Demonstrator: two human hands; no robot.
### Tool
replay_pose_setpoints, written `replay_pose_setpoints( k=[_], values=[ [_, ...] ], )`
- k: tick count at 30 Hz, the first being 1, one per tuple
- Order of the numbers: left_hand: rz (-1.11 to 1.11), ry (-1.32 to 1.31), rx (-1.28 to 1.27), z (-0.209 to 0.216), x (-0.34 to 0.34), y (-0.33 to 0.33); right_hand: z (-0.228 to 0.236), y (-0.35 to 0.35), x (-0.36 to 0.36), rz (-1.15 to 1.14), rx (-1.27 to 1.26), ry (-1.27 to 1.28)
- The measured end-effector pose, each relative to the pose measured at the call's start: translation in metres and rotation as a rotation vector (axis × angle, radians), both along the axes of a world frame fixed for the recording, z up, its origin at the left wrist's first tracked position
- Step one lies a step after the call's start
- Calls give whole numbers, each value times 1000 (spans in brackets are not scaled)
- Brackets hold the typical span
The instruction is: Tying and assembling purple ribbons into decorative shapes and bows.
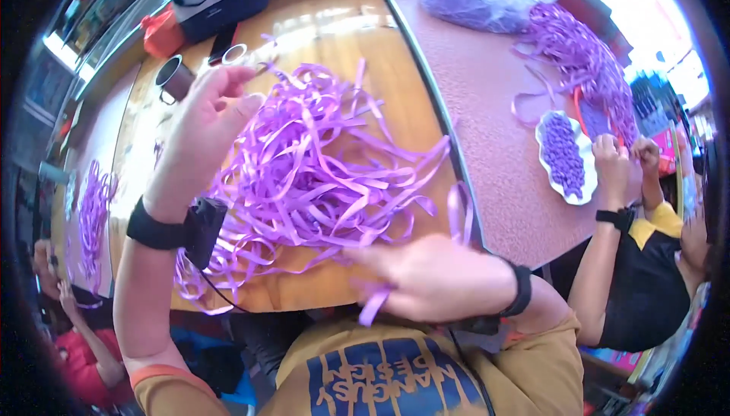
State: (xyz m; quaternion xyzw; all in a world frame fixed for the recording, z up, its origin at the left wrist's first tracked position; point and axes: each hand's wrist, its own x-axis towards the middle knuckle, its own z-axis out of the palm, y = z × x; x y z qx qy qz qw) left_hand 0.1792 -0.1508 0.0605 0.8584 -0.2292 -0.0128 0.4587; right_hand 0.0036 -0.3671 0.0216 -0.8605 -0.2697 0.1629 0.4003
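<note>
A big tangled heap of purple ribbon strips (pixel 304 157) lies on the wooden table in front of me. My left hand (pixel 205 123) is raised over the heap's far left side, its fingers curled together. What they pinch, if anything, is too small to make out; loose ribbon ends lie close to the fingertips. At the heap's near edge, close to the table's front, my right hand (pixel 441 275) is closed and its fingertips are blurred. A short purple ribbon (pixel 372 306) hangs down from those fingers.
A dark mug (pixel 175 78) stands beyond my left hand, near an orange bag (pixel 162 32) and a dark-and-white bag (pixel 220 1). On the pink table to the right are a white dish of purple pieces (pixel 563 157), more ribbon (pixel 582 55) and another person's hands (pixel 620 161).
</note>
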Motion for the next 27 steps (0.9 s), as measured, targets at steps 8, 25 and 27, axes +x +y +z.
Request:
replay_pose_setpoints(
  k=[8, 25, 27],
  values=[
    [-630, -301, 411, -55, -29, -112, -5, -7, -48, 289, 182, 358],
    [-452, -355, 1064, -57, 9, -73, -137, -55, -133, -621, 650, 951],
    [-424, -383, 1004, -50, 1, -59, -162, -46, -127, -833, 562, 1022]
  ],
)
